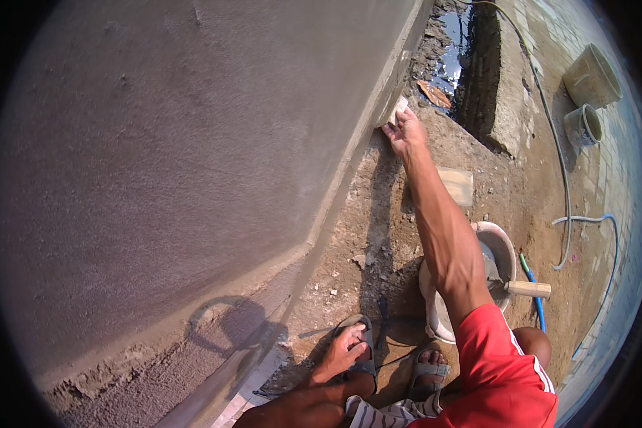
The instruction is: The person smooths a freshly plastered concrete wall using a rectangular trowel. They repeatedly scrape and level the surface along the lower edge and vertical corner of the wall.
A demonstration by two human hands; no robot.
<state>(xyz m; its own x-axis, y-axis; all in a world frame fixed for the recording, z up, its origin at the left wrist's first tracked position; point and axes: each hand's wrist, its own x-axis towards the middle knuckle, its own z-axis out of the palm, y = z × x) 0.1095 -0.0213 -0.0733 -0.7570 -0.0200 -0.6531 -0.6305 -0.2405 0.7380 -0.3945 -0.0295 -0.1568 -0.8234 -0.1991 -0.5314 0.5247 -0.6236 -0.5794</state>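
Note:
A smooth grey plastered wall [214, 121] fills the left side. At its lower edge my right hand [409, 134] reaches far forward, fingers closed on a small pale block [398, 110] held against the wall's base; its material is unclear. My left hand [342, 351] hangs low beside my sandalled foot, fingers loosely bent and apart, holding nothing visible. Under my right forearm stands a round pale bucket [508, 246], partly hidden. A tool with a wooden handle [529, 288] lies across its rim. Beyond the bucket, a flat pale board [456, 185] lies on the dirt.
A ditch with dark water [452, 53] runs ahead beside a concrete edge [505, 93]; a brown leaf [435, 94] lies there. Two buckets, one larger [592, 77] and one smaller [583, 126], stand far right. A grey hose [549, 107] and blue tubing [538, 307] cross the ground.

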